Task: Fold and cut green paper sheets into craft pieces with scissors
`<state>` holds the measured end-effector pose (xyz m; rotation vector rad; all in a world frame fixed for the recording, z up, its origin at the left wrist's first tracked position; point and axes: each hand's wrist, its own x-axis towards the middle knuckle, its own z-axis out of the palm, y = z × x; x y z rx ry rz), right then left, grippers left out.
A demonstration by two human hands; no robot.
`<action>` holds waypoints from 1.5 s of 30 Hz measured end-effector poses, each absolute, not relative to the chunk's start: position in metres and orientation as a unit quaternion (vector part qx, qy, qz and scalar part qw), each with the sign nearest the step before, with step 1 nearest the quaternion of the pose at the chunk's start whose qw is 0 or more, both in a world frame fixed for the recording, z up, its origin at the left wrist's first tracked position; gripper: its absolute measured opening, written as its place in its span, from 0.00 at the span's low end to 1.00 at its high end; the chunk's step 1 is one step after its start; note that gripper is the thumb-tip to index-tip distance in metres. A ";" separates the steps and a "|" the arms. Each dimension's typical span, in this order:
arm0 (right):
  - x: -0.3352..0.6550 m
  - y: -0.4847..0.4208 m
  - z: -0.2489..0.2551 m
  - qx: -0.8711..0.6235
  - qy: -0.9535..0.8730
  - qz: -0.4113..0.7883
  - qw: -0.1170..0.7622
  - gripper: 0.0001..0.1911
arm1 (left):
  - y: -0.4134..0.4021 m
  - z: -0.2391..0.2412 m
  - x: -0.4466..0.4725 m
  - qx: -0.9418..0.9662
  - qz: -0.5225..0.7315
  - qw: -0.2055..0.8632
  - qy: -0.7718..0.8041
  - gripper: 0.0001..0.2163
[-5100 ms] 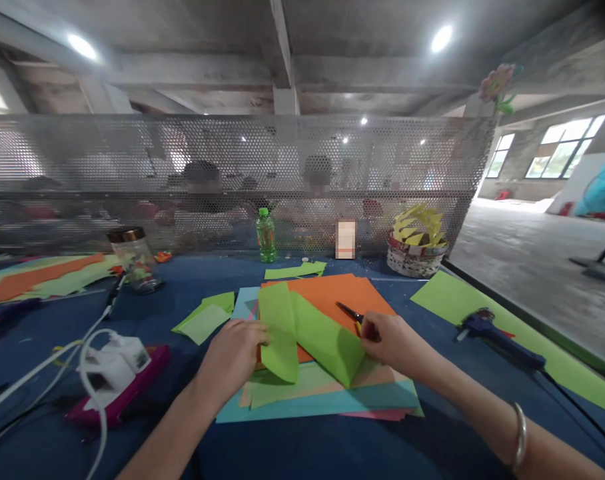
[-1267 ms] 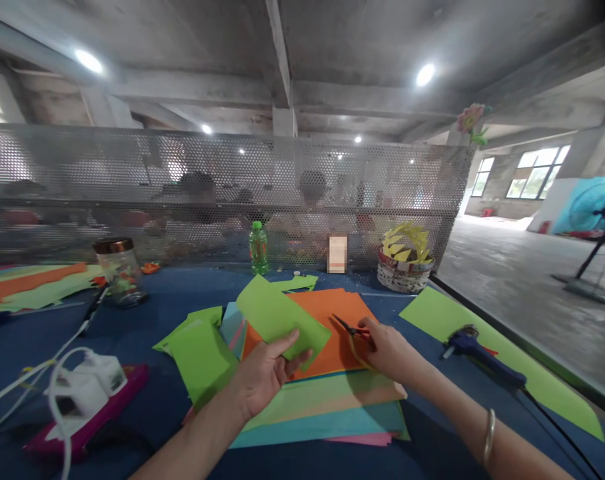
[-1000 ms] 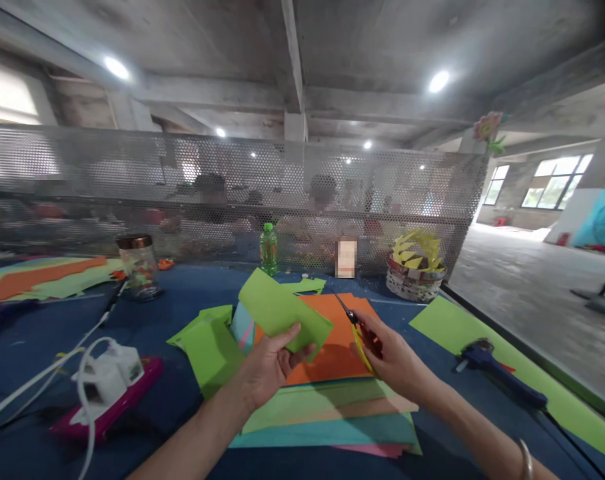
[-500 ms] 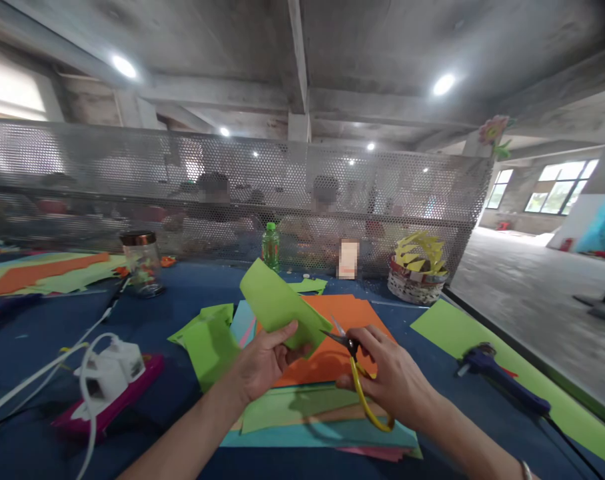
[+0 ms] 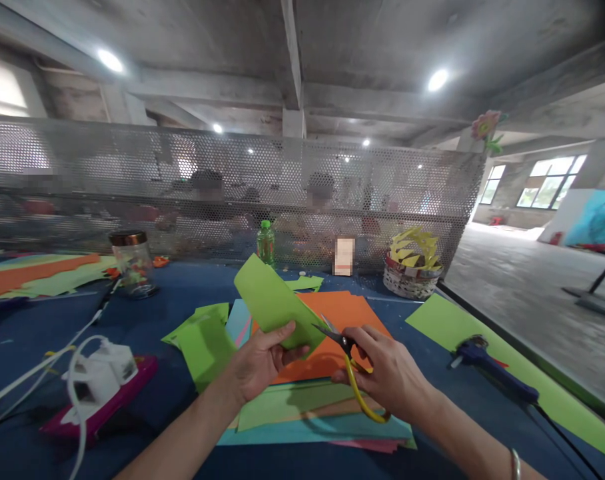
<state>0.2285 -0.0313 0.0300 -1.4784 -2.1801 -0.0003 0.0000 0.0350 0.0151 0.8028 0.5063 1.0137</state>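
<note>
My left hand [image 5: 268, 357] pinches a sheet of green paper [image 5: 272, 297] along its lower edge, thumb on top. The sheet is held up at a slant and curls slightly. My right hand [image 5: 382, 363] is closed on yellow-handled scissors [image 5: 361, 393], whose dark blades are parted at the sheet's right edge. Whether the blades bite into the paper is hard to tell. Beneath both hands lies a stack of coloured sheets, with orange paper [image 5: 352, 307] on top and light green and blue paper [image 5: 282, 433] nearer me. Green offcuts [image 5: 205, 347] lie left of the stack.
A hot glue gun [image 5: 497, 370] rests on a green sheet [image 5: 447, 320] at right. At left are a power strip [image 5: 137, 373] with white plugs and cables, and a lidded jar [image 5: 132, 267]. A green bottle [image 5: 265, 243] and a basket [image 5: 412, 277] stand by the mesh partition [image 5: 232, 157].
The whole view has shifted slightly, so things appear a little further left. Both hands keep their hold on the paper and scissors; the blades remain parted near the sheet's edge.
</note>
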 end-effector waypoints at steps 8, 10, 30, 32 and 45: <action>0.229 -0.031 0.028 -0.532 -0.807 -0.011 0.255 0.15 | 0.036 0.015 0.000 0.377 0.466 0.768 0.225 0.09; 0.230 -0.031 0.026 -0.531 -0.808 -0.012 0.256 0.15 | 0.036 0.014 0.000 0.376 0.466 0.769 0.222 0.09; 0.232 -0.029 0.022 -0.529 -0.809 -0.040 0.253 0.19 | 0.036 0.014 -0.002 0.377 0.460 0.774 0.217 0.11; 0.232 -0.028 0.021 -0.530 -0.809 -0.039 0.251 0.20 | 0.036 0.014 -0.002 0.377 0.461 0.772 0.220 0.12; 0.228 -0.029 0.030 -0.557 -0.748 0.100 0.346 0.16 | 0.035 0.017 -0.001 0.376 0.464 0.771 0.222 0.11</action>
